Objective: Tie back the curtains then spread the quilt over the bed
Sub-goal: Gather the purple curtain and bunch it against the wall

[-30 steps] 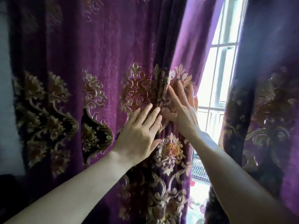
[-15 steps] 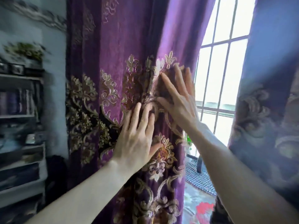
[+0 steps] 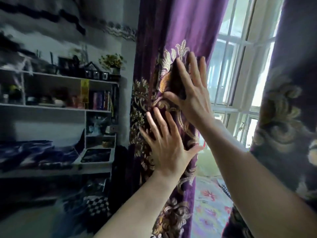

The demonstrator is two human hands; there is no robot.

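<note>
**Left curtain pushed aside by flat palms, nothing gripping it yet**

At the far left stands a shelf unit [image 3: 68, 107] crowded with books [image 3: 101, 100] and small ornaments, just beside the left curtain [image 3: 180, 28]. That purple embroidered curtain is bunched into folds against the wall side of the window [image 3: 240, 66]. No tie-back cord or hook is visible, so the tying is likely not yet done. The main risk is that the heavy folds slide back across the glass once the pressure eases, since neither hand is closed round them. A hard sideways shove could also swing cloth into the shelf ornaments.

The left hand [image 3: 164, 148] lies lower on the curtain, fingers [image 3: 158, 121] straight and spread wide, palm flat on the embroidery and thumb at the curtain's free edge. The right hand [image 3: 192, 93] presses higher up, fingers straight and a little apart, thumb stretched leftward, with a dark fold bulging between thumb and forefinger. It pushes rather than pinches.

Further right, the right curtain [image 3: 291, 83] hangs loose and untied. Flowered fabric [image 3: 211, 203] shows low between the curtains; whether it is the quilt, I cannot tell.
</note>
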